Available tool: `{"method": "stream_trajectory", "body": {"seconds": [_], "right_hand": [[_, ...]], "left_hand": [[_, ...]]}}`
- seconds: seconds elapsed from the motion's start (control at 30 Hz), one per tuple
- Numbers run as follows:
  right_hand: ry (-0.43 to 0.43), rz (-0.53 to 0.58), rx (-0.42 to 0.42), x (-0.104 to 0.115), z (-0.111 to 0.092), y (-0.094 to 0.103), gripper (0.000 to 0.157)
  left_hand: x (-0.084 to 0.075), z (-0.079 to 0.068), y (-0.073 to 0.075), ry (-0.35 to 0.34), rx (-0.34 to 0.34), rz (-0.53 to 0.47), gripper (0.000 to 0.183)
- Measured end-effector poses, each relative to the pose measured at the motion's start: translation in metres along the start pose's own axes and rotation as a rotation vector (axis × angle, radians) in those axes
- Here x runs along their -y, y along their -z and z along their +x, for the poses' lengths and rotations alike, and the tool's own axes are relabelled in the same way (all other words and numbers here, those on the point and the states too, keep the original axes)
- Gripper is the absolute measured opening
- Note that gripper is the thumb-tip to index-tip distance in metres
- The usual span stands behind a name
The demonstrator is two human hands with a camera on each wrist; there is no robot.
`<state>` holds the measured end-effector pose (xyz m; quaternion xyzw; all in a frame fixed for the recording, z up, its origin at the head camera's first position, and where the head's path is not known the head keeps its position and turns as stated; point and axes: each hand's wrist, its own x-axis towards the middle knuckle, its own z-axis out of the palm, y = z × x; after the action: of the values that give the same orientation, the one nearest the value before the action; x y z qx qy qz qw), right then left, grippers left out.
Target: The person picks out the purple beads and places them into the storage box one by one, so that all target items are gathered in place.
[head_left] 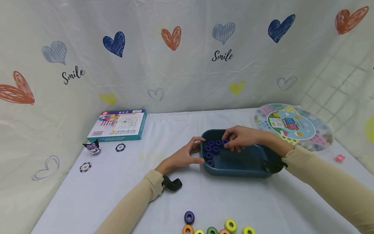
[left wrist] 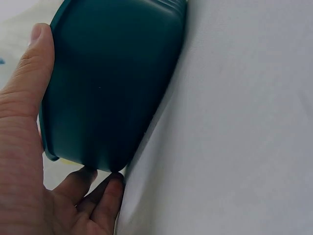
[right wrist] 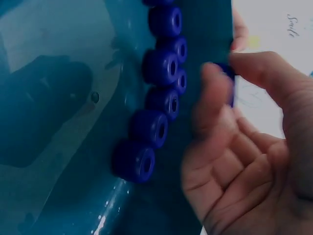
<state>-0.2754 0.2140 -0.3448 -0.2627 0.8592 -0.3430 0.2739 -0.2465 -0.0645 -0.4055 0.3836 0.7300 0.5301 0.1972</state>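
A dark teal tray (head_left: 239, 173) stands on the white-covered table, with several purple-blue ring beads (head_left: 208, 155) grouped at its left end. My left hand (head_left: 187, 154) rests against that end, thumb and fingers spread along the outer wall; its thumb lies along the tray wall (left wrist: 107, 88) in the left wrist view. Over the tray's far left part, my right hand (head_left: 238, 138) pinches a dark blue bead (right wrist: 226, 71) between thumb and fingers, and the fingers partly cover it. Lower in the right wrist view, the other beads (right wrist: 149, 128) form an uneven row inside.
Near the front edge lie a purple bead (head_left: 189, 217) and several orange, yellow and green ones (head_left: 230, 225). A flat box (head_left: 117, 125), a small figurine (head_left: 93, 147) and chips (head_left: 120, 147) are at left. A round board (head_left: 292, 125) and pink figure (head_left: 339, 158) are at right.
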Motion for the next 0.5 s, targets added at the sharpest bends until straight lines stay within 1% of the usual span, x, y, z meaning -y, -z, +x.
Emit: {"method": "stream_trajectory", "body": {"seconds": [0.1,0.2,0.37,0.43,0.5], "right_hand": [[-0.035,-0.035,0.019,-0.004,0.007,-0.001,0.037],[-0.071,-0.057,0.043,-0.008,0.014,-0.003,0.034],[-0.099,-0.123,0.138,-0.011,0.021,-0.01,0.032],[-0.104,-0.135,0.148,-0.01,0.022,-0.011,0.031],[-0.122,-0.131,0.132,-0.009,0.023,-0.012,0.031]], "left_hand": [[0.0,-0.001,0.001,0.006,0.006,-0.009,0.08],[0.001,-0.001,0.001,0.029,0.006,0.004,0.079],[0.003,-0.001,0.002,0.039,0.01,0.006,0.079],[0.003,0.0,0.002,0.034,0.007,0.003,0.078],[0.003,0.0,0.002,0.032,0.002,0.007,0.077]]}}
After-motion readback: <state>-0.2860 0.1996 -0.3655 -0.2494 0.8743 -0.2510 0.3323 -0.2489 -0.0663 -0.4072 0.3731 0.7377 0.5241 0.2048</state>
